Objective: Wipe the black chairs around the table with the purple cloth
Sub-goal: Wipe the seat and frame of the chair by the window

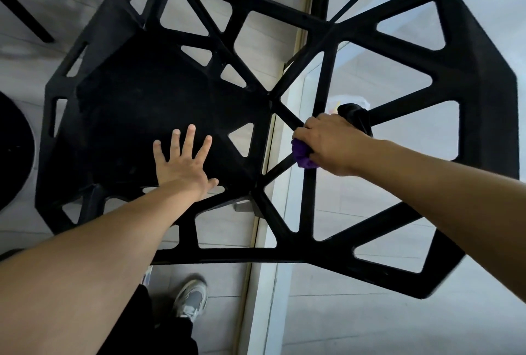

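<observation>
The left hand is laid flat, fingers spread, on the seat of the black chair. The purple cloth is gripped, bunched, in the curled right hand against a strut of the chair's lattice, and is mostly hidden by the fist. A dark object behind the knuckles cannot be identified. A round black shape is cut off at the left edge.
</observation>
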